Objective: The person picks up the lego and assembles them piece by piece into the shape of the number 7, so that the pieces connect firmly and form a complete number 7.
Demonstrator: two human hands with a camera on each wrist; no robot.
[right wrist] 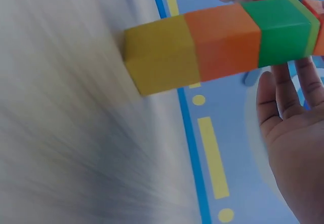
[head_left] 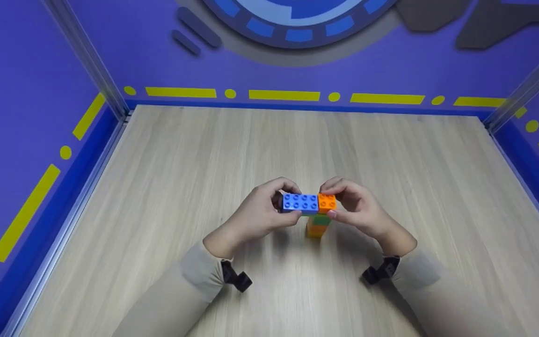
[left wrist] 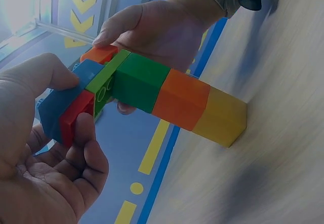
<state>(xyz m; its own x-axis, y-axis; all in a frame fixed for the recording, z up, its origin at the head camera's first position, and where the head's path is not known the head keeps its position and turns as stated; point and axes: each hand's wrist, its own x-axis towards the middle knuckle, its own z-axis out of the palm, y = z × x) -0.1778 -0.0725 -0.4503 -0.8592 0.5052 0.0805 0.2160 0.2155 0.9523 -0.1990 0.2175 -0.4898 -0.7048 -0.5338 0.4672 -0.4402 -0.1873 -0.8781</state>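
A tower of toy building bricks appears to stand on the table between the hands. From the bottom it has a yellow brick [left wrist: 221, 117], an orange brick [right wrist: 223, 40], a dark green brick [left wrist: 142, 82] and a thin light green brick [left wrist: 107, 73]. On top, a blue brick [head_left: 300, 202] and a small orange brick [head_left: 327, 201] lie side by side. My left hand [head_left: 265, 208] pinches the blue brick between thumb and fingers, with a red brick [left wrist: 76, 115] under its outer end. My right hand [head_left: 358, 206] pinches the small orange brick from the right.
The wooden table [head_left: 194, 154] extends around the tower. Blue-purple panels with yellow markings form a back wall [head_left: 288, 79] and side walls, with metal posts [head_left: 96, 61] at the corners. Both sleeved wrists carry black straps [head_left: 236, 276].
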